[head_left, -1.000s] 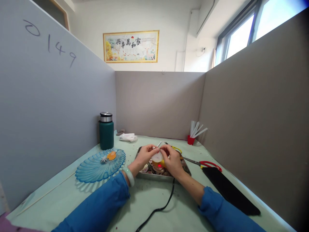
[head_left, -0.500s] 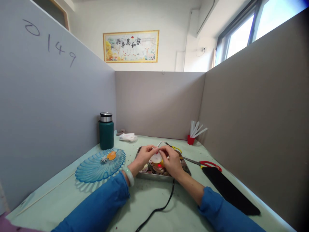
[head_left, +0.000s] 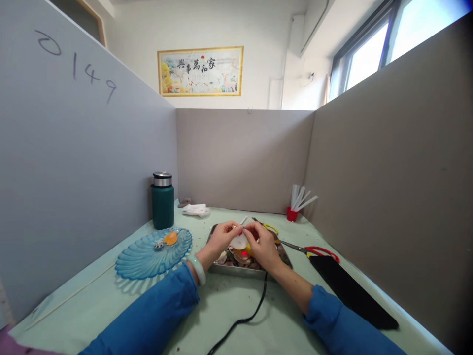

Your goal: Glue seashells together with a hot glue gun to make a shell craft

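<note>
My left hand (head_left: 224, 236) and my right hand (head_left: 261, 245) meet fingertip to fingertip above a metal tray (head_left: 236, 270). Both are closed in a pinch; whatever sits between the fingertips is too small to make out, though a bit of red shows there. Just below the fingers is a round, whitish translucent piece (head_left: 239, 241). A red light (head_left: 244, 254) glows under it, among brownish and dark bits in the tray. From the tray's front edge a black cord (head_left: 244, 320) runs toward me.
To the left are a blue scalloped glass plate (head_left: 148, 259) with an orange piece (head_left: 171, 238) and a green flask (head_left: 163, 204). Red-handled scissors (head_left: 321, 251) and a black strip (head_left: 351, 291) lie right. Behind stands a red cup (head_left: 292, 214) of white sticks. Grey partitions (head_left: 244, 158) enclose the table.
The right fingers have shifted very slightly near the pinch point. Everything else stays in place.
</note>
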### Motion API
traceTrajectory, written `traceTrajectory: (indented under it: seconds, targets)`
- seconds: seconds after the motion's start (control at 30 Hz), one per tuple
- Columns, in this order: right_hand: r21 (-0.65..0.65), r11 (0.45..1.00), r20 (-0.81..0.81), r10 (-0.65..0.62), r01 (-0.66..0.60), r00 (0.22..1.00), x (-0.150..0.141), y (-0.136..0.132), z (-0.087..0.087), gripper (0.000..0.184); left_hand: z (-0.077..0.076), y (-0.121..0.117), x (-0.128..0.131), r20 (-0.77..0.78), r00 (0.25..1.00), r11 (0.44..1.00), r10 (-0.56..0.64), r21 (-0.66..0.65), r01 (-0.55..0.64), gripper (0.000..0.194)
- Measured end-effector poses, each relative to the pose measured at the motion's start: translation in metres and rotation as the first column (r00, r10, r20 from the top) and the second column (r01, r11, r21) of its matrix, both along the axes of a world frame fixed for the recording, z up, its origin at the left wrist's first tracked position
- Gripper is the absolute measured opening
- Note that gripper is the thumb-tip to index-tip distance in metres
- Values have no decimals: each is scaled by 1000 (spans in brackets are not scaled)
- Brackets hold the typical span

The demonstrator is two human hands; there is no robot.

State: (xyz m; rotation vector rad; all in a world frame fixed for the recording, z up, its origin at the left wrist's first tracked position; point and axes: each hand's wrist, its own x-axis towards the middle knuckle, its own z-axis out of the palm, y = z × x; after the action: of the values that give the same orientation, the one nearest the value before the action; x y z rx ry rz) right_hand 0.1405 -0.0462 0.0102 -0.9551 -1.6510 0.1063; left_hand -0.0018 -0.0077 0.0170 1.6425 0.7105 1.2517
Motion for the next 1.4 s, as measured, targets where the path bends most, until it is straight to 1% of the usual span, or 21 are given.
traceTrajectory:
  seconds: [0.1,0.27,0.5,0.7,1.0,1.17,1.3,1.4]
  targets:
    - [-6,1000,-16,4,-4,1000,0,1,0,16,0,-1,2,-20,1000,1000,22,19,-22,35]
    - [-5,1000,-12,-9,9,1000,0,2,0,16,4,-6,3,-22,999,995,39,92,-37,31]
    - [11,999,-3,-37,37,999,1,4,-1,14,4,-6,2,-56,997,997,48,62,-45,32]
    - [32,999,3,-32,32,999,0,2,0,14,3,-4,2,-41,999,995,29,96,-25,32]
    - [63,998,26,-6,4,1000,-1,-1,1,14,1,-4,1,-35,999,997,35,72,-32,35]
    - [39,999,17,11,-12,1000,0,0,1,13,0,-2,0,-46,999,997,8,73,-5,34]
    - [-29,997,-58,76,-78,995,-1,1,2,13,0,-1,-1,-47,999,996,0,85,4,34]
    - [-53,992,-104,108,-114,989,-1,1,2,14,1,-1,-1,-46,999,995,-5,99,9,33]
